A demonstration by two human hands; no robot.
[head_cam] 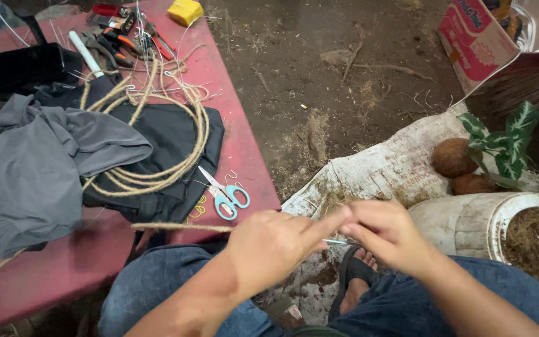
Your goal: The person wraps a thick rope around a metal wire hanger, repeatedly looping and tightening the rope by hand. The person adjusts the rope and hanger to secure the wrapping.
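Left hand (269, 246): comes in from the lower left above the lap, knuckles up, forefinger stretched right until its tip meets the right hand; the other fingers (335, 219) curl under.
Right hand (387, 234): enters from the lower right, wrist bent, thumb and forefinger pressed together against the left fingertip.
Grip: both hands pinch a thin pale wire (334, 241) between them; a short piece of it shows just below the meeting fingertips.
Rope end (182, 227): one straight length of brown rope runs left from the left hand along the edge of the red bench (57, 274); whether the fingers clasp it I cannot tell.
Rope coil (157, 168): one, looped on dark cloth (169, 134), up and left of the fingers.
Scissors (226, 195): one pair, teal handles, just above and left of the left hand.
Grey cloth (32, 168): one, far left.
Pliers (126, 40): several red-handled tools at the far end of the bench; exact count unclear.
Coconut husks (453, 157): two, up and right of the fingers, beside one leafy plant (506, 140).
White pot (469, 221): one, right of the right hand, filled with brown fibre.
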